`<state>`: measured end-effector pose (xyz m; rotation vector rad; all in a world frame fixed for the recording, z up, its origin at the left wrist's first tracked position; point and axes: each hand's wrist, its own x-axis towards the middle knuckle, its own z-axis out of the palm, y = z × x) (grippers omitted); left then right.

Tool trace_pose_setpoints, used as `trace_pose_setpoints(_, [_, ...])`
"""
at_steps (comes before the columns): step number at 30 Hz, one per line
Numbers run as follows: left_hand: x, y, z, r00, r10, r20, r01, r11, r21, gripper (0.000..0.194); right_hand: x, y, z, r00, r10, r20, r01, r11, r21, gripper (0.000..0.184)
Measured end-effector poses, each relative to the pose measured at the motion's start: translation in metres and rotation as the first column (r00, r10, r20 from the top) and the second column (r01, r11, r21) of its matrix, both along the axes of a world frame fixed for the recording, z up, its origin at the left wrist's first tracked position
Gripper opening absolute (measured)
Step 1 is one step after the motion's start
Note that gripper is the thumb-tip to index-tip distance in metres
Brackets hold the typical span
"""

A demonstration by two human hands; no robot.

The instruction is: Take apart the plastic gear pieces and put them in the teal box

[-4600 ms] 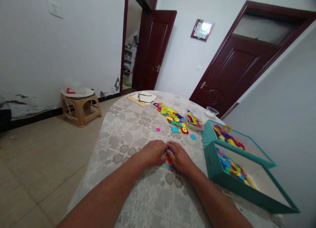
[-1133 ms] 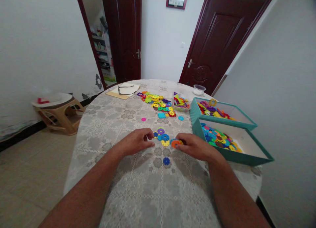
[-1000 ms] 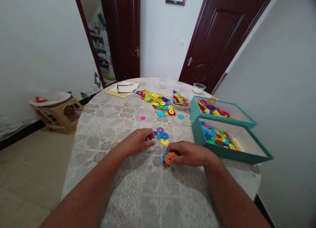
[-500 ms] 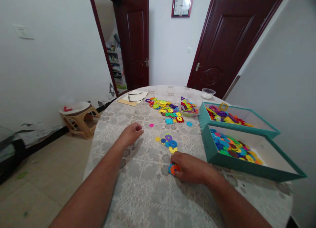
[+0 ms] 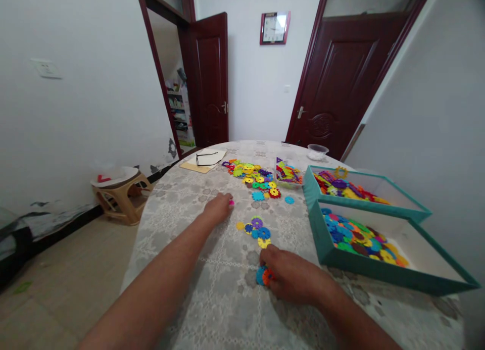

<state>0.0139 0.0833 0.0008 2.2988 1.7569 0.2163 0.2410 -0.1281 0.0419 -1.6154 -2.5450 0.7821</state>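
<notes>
My left hand (image 5: 219, 207) is at a small pink disc (image 5: 231, 202) on the tablecloth, its fingers curled at the disc's edge and partly hiding it. Nearer to me, my right hand (image 5: 288, 274) is closed with its fingertips on an orange notched plastic disc (image 5: 267, 276). A blue notched disc (image 5: 259, 276) overlaps the orange one on the left. Just beyond the right hand lie loose discs: a yellow one (image 5: 264, 243), a blue one (image 5: 264, 233), a purple one (image 5: 256, 222) and a plain yellow one (image 5: 240, 226).
Two teal-rimmed boxes, a near box (image 5: 382, 270) and a far box (image 5: 411, 211), hold colourful pieces on the right. Farther back are a heap of discs (image 5: 250, 173), a clear tub (image 5: 290, 182), a bowl (image 5: 317, 152) and glasses (image 5: 207, 160) on paper.
My left hand has moved right and forward to the pink disc. My right hand stays at the orange disc. The camera has tilted up slightly.
</notes>
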Motion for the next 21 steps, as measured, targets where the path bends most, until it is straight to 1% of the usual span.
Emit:
trace_pose_setpoints(2, [0.006, 0.004, -0.001, 1.0, 0.018, -0.006, -0.018, 1.0, -0.003, 0.028, 0.0, -0.001, 0.001, 1.0, 0.014, -0.019, -0.014, 1.0, -0.022, 0.026])
trace_pose_setpoints(5, [0.009, 0.01, 0.0, 0.999, 0.039, -0.002, -0.039, 0.999, -0.027, 0.02, 0.003, -0.001, 0.007, 0.998, 0.04, -0.056, -0.042, 0.998, -0.04, 0.019])
trace_pose_setpoints(7, [0.009, 0.013, 0.002, 0.999, 0.05, 0.006, -0.049, 0.998, -0.043, 0.018, 0.008, 0.0, 0.013, 0.993, 0.025, -0.113, -0.023, 1.0, 0.02, 0.016])
trace_pose_setpoints(9, [0.008, 0.013, 0.004, 0.999, 0.045, 0.025, -0.044, 0.998, -0.048, 0.018, 0.019, 0.002, 0.022, 0.984, -0.028, -0.179, 0.053, 0.99, 0.132, 0.016])
trace_pose_setpoints(10, [0.007, 0.01, 0.006, 0.999, 0.032, 0.04, -0.03, 0.998, -0.047, 0.017, 0.026, 0.003, 0.026, 0.975, -0.068, -0.209, 0.111, 0.973, 0.201, 0.016])
trace_pose_setpoints(11, [0.007, 0.006, 0.007, 0.998, 0.01, 0.06, -0.007, 0.999, -0.044, 0.016, 0.034, 0.005, 0.029, 0.965, -0.12, -0.235, 0.184, 0.944, 0.275, 0.017])
trace_pose_setpoints(12, [0.007, 0.001, 0.009, 0.996, -0.021, 0.084, 0.025, 0.999, -0.041, 0.014, 0.044, 0.007, 0.032, 0.95, -0.182, -0.255, 0.267, 0.896, 0.354, 0.017])
trace_pose_setpoints(13, [0.008, -0.006, 0.01, 0.992, -0.056, 0.11, 0.061, 0.997, -0.037, 0.011, 0.054, 0.009, 0.033, 0.93, -0.252, -0.266, 0.35, 0.83, 0.434, 0.018])
trace_pose_setpoints(15, [0.01, -0.023, 0.013, 0.98, -0.122, 0.16, 0.129, 0.991, -0.033, 0.007, 0.077, 0.013, 0.032, 0.874, -0.419, -0.248, 0.481, 0.663, 0.574, 0.02])
trace_pose_setpoints(16, [0.012, -0.033, 0.013, 0.972, -0.148, 0.183, 0.157, 0.987, -0.036, 0.006, 0.088, 0.014, 0.029, 0.834, -0.507, -0.217, 0.517, 0.582, 0.627, 0.021])
trace_pose_setpoints(17, [0.014, -0.043, 0.014, 0.963, -0.174, 0.207, 0.187, 0.981, -0.044, 0.006, 0.099, 0.016, 0.026, 0.789, -0.588, -0.176, 0.535, 0.519, 0.666, 0.022])
trace_pose_setpoints(18, [0.017, -0.053, 0.014, 0.948, -0.207, 0.241, 0.226, 0.973, -0.051, 0.007, 0.11, 0.016, 0.022, 0.742, -0.657, -0.131, 0.543, 0.475, 0.693, 0.023])
trace_pose_setpoints(19, [0.02, -0.063, 0.014, 0.924, -0.245, 0.295, 0.274, 0.96, -0.06, 0.007, 0.119, 0.017, 0.019, 0.697, -0.711, -0.089, 0.544, 0.445, 0.711, 0.024])
trace_pose_setpoints(21, [0.027, -0.082, 0.014, 0.879, -0.291, 0.377, 0.343, 0.936, -0.077, 0.008, 0.131, 0.018, 0.015, 0.624, -0.78, -0.053, 0.543, 0.384, 0.747, 0.026])
